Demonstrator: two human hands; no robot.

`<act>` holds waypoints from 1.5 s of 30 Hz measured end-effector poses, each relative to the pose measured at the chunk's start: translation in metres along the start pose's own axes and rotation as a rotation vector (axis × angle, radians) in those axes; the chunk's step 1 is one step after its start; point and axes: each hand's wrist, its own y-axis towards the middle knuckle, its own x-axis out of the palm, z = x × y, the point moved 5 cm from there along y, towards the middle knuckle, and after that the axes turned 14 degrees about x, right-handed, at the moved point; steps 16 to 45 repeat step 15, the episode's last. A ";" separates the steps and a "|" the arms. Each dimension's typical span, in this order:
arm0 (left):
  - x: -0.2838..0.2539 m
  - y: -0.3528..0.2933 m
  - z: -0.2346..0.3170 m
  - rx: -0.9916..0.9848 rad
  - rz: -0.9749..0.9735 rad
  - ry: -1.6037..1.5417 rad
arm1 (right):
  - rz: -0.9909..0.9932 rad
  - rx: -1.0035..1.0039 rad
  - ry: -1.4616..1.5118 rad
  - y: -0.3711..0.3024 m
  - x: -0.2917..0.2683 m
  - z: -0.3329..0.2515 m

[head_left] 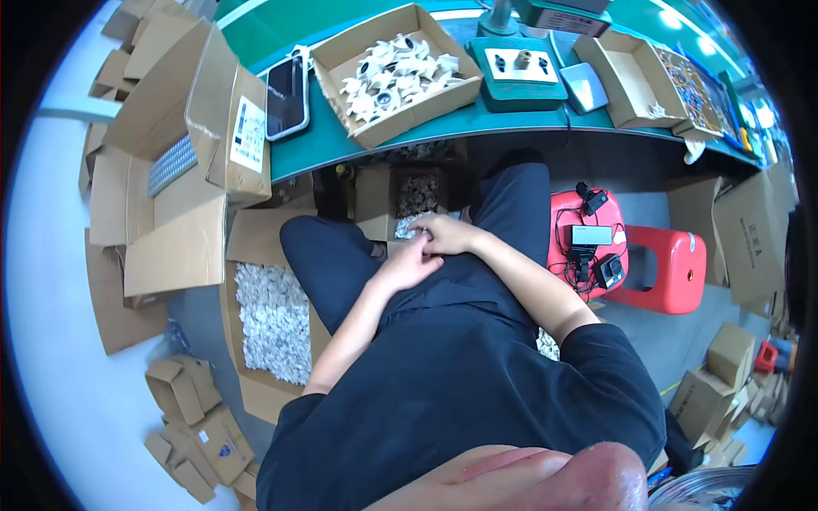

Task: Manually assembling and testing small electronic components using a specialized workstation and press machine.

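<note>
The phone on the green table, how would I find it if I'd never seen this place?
Start at the long green table at the top of the head view. At its left end, between a big brown carton and an open cardboard box of white parts, lies the phone. It is the only flat, black, shiny rectangle there; its neighbours are brown cardboard.

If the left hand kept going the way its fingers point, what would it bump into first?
Probably the right hand, right beside the left hand's fingertips. Past that sits the small cardboard box of white parts under the table, though depth is hard to judge.
</note>
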 end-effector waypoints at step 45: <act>0.025 0.003 0.010 0.168 0.142 0.039 | -0.236 0.099 -0.365 -0.008 0.007 -0.022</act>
